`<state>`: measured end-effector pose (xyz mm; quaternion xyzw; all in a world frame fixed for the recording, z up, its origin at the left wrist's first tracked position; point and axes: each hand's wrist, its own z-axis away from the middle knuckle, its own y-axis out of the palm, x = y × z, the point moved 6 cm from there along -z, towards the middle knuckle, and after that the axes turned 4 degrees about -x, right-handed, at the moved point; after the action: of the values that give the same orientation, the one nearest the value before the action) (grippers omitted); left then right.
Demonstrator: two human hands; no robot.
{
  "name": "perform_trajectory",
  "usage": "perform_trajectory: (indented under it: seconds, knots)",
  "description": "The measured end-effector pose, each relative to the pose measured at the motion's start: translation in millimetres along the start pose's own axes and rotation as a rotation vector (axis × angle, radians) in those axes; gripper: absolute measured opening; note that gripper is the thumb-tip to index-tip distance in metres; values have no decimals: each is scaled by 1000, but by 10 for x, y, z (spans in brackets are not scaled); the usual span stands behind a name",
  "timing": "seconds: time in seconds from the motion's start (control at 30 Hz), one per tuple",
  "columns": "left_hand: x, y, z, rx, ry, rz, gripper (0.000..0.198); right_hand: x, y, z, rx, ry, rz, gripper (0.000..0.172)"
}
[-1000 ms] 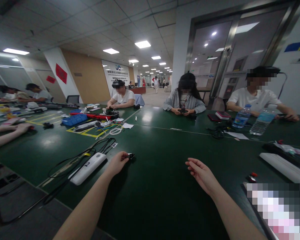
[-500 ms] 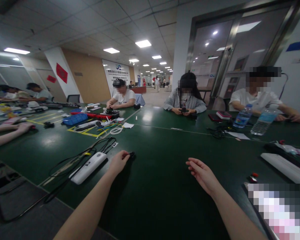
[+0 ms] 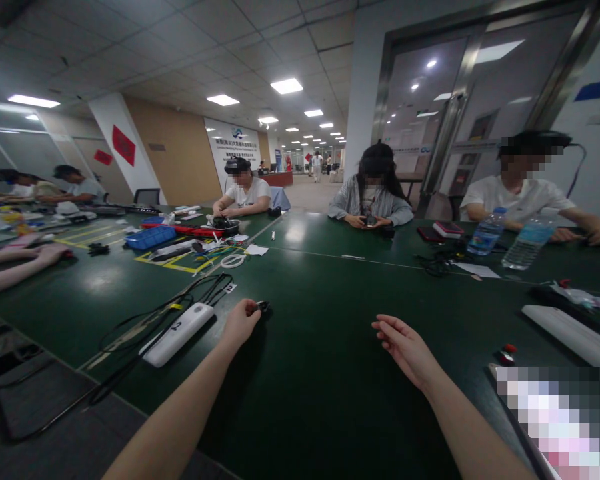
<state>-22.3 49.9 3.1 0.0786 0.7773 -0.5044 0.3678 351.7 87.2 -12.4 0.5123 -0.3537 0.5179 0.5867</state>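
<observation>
Between the thumb and fingers of my left hand (image 3: pixel 241 323) is a small black object (image 3: pixel 263 306) with a lighter, shiny bit on it, too small to name. The hand is closed on it, low over the dark green table (image 3: pixel 320 373), to the right of a white power bank-like box (image 3: pixel 179 335) marked "2" with black cables. My right hand (image 3: pixel 401 343) is off to the right with nothing in it. Its fingers are stretched out and lie loosely side by side, pointing left.
Blue tray (image 3: pixel 151 237), tools and a coiled white cable (image 3: pixel 233 261) lie at the left back. Two water bottles (image 3: pixel 529 241), black cables (image 3: pixel 435 265), a white bar-shaped box (image 3: pixel 570 333) and a blurred-out screen (image 3: pixel 560 427) are on the right. Several people sit around the table.
My left hand has turned slightly, tilting the small black object so that a lighter part shows. My right hand stays almost where it was.
</observation>
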Motion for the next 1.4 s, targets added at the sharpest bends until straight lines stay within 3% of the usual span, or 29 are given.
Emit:
perform_trajectory:
  seconds: [0.37,0.7,1.4]
  knots:
    - [120,80,-83,41,44,112,19,-3,12,4,-4,-15,-5,21]
    - [-29,17,-9,18,123,-53,15,-12,-8,-12,-4,-10,3,23]
    - [-142,11,44,43,230,-136,22,-31,1,-21,10,4,-20,22]
